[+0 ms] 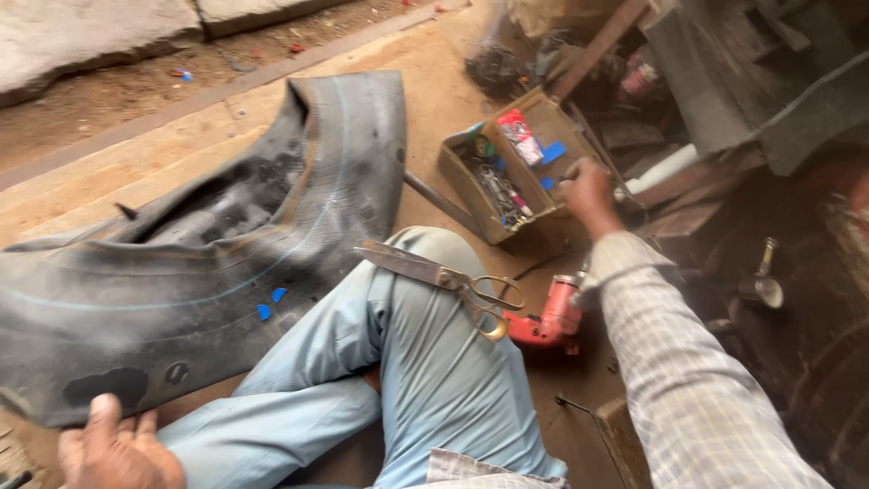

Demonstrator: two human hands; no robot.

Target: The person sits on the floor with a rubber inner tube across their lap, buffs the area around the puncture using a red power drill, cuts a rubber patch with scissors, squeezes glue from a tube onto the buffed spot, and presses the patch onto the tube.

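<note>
My left hand (113, 448) holds the near edge of a large black rubber inner tube (208, 244) that lies flattened across the floor and my leg. My right hand (588, 192) reaches out to the edge of a small open wooden box (457, 172) filled with small tools and packets; its fingers are curled at the box's right side, and whether they hold something is unclear. A pair of large scissors (444, 276) with brass-coloured handles rests on my knee, blades closed, pointing left.
A red power tool (548, 319) lies on the floor right of my knee. A metal rod (439, 201) runs under the box. Dark metal clutter and a small metal cup (762, 285) crowd the right side. Stone slabs (90, 36) border the far left.
</note>
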